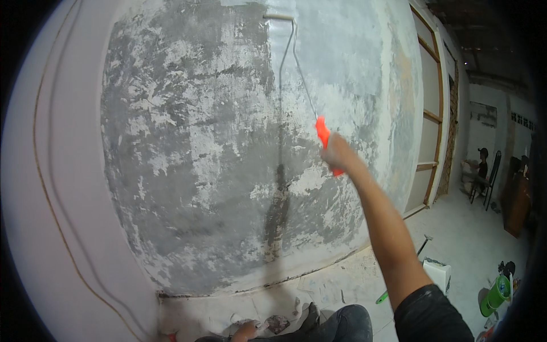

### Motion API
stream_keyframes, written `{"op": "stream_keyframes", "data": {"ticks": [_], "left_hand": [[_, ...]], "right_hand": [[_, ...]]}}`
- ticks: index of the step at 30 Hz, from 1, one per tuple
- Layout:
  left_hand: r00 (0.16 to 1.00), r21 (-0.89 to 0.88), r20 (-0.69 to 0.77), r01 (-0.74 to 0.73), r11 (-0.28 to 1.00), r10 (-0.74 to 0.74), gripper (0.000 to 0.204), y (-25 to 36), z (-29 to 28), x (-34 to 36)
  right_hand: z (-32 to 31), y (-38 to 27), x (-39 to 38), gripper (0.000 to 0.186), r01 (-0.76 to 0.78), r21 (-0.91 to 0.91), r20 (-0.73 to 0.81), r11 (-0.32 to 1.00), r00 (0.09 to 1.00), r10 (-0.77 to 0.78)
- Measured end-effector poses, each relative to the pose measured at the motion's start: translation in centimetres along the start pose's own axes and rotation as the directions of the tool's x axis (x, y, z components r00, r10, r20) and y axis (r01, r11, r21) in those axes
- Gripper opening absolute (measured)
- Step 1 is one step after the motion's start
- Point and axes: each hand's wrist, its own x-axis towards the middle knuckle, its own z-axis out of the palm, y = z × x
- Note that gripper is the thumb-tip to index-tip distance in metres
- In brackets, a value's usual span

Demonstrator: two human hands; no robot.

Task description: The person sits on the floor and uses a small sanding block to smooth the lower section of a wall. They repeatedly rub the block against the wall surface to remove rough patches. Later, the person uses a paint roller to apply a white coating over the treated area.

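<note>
My right hand (pixel 341 154) is wrapped round the orange handle of a paint roller (pixel 322 131). From the handle, a bent wire frame runs up to a slim pale roller sleeve (pixel 278 17), which touches the wall (pixel 194 142) near the top. Grey patches and uneven white smears cover this wall, with a paler coat right of the sleeve. At the lower edge, part of my left hand (pixel 245 330) shows low beside my dark-clothed leg; its fingers cannot be made out.
A cable (pixel 39 154) hangs down the white wall at left. On the floor at right are a white container (pixel 437 273), a long-handled tool (pixel 424 245) and a green bucket (pixel 496 295). Farther back, a person (pixel 483 168) sits near a dark chair (pixel 493 176). A wood-framed panel (pixel 424 108) borders the wall.
</note>
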Motion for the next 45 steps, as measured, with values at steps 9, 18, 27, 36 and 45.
{"op": "stream_keyframes", "data": {"ticks": [9,18,27,36,45], "left_hand": [[0.992,-0.053,0.058,0.115,0.992,-0.112,0.084,2.2,-2.0,0.1],[0.999,-0.113,0.036,0.009,0.994,-0.005,0.069,0.9,1.0,2.4],[0.994,-0.054,0.072,0.082,0.995,-0.078,0.069,-3.4,2.5,2.7],[0.978,-0.269,-0.209,-0.065,0.961,0.008,0.061,4.4,-4.4,-2.0],[0.453,0.088,-0.787,-0.589,0.803,0.419,0.062,36.5,-31.4,-6.7]], "right_hand": [[5.9,6.0,-6.9,0.028,-0.023,-0.075,-0.061,0.997,0.998,0.019],[-2.0,-3.1,3.4,0.030,-0.033,-0.095,-0.104,0.995,0.994,0.023],[6.8,5.5,-0.4,0.032,0.088,-0.259,-0.208,0.962,0.967,-0.145],[3.7,-4.7,5.4,0.019,-0.017,-0.125,0.005,0.992,1.000,0.018],[20.5,8.3,-17.0,0.032,0.041,0.122,-0.003,0.992,0.999,-0.041]]}}
